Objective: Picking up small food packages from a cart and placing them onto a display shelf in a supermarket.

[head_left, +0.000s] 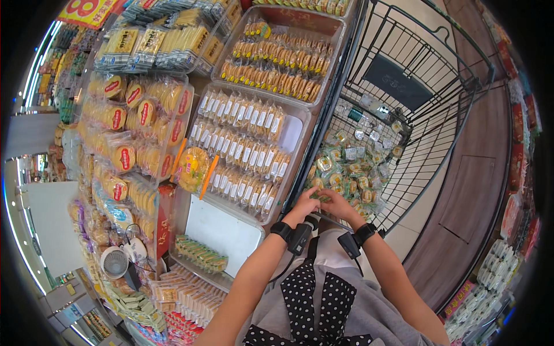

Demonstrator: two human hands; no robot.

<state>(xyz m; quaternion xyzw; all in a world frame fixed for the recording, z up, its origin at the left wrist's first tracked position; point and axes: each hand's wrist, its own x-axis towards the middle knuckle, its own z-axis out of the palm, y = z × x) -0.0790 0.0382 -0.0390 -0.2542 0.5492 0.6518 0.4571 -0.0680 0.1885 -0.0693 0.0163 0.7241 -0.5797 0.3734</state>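
Both my hands are close together at the near end of a black wire shopping cart (465,109), their fingertips almost meeting. My left hand (306,204) is closed, with its fingers bent inward. Facing it, my right hand (339,206) is closed too, thumb and fingers pinched. A bit of green shows between them, but I cannot make out what they hold. Just beyond lies a heap of small snack packets (346,167) in clear and green wrappers, in the cart. On my left, a tray (222,233) has a row of green-wrapped packets (201,254) along its near side.
Left of the cart, trays hold rows of white-labelled packets (239,153) and yellow-marked biscuits (277,60). A round orange-edged sign (195,169) stands between bins. Farther left are bagged round crackers (124,155) and a small fan (114,262). Shelves line the right edge.
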